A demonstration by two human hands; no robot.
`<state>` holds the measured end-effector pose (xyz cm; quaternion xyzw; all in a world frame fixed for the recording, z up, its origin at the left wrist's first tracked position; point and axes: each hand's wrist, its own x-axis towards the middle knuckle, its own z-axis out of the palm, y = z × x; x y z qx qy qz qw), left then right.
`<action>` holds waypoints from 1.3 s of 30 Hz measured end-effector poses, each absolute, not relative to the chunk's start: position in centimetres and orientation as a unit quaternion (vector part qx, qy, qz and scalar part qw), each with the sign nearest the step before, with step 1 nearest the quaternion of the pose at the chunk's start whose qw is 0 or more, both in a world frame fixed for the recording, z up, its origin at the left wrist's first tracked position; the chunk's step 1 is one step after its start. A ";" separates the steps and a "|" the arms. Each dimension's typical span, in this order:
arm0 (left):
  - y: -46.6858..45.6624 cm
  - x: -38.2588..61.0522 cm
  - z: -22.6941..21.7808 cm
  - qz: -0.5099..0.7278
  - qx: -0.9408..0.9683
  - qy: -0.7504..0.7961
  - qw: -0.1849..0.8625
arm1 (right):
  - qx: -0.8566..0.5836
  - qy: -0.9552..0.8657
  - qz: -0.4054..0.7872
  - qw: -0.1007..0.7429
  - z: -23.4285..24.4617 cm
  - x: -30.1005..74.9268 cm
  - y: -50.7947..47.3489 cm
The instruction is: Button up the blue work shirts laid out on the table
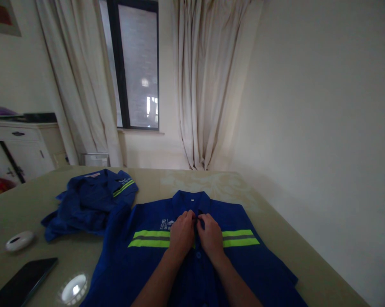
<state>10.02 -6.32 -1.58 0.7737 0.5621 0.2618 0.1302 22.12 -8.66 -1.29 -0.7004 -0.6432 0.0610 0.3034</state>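
Observation:
A blue work jacket (147,264) with yellow-green reflective stripes lies spread front side up on the table, its collar toward the far side. Both hands meet at its front placket, just below the collar. My left hand (183,232) is closed, its fingers pinching the placket edge beside the white chest logo. Close against it, my right hand (209,234) pinches the other side of the placket. Whatever button lies between the fingertips is hidden. One button (198,255) shows lower down the front.
Left of the jacket lies a second, crumpled blue garment (83,204) with a similar stripe. A dark phone (24,281) and a white oval object (20,241) rest on the table's (147,181) left side. Beyond are a window, curtains (205,85) and a white cabinet (26,145); a wall borders the right.

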 end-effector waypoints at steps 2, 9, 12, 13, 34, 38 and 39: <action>-6.4 10.2 -1.6 0.258 0.778 0.559 0.122 | -0.705 -0.629 0.067 0.321 -1.3 22.1 -8.7; -6.3 10.3 -1.6 0.277 0.798 0.519 0.129 | -0.707 -0.624 0.064 0.327 -1.3 22.2 -8.7; -6.2 10.3 -2.1 0.291 0.796 0.513 0.137 | -0.697 -0.635 0.067 0.328 -1.3 22.2 -8.7; -6.1 10.3 -2.3 0.296 0.793 0.514 0.139 | -0.690 -0.639 0.068 0.332 -1.3 22.2 -8.7; -4.8 9.7 -3.2 0.336 0.751 0.518 0.234 | -0.672 -0.630 0.108 0.374 -1.4 22.4 -8.7; -4.7 9.7 -3.2 0.359 0.745 0.510 0.239 | -0.667 -0.632 0.113 0.377 -1.5 22.7 -8.6; -4.7 9.7 -3.1 0.365 0.743 0.506 0.241 | -0.666 -0.632 0.114 0.380 -1.5 22.7 -8.5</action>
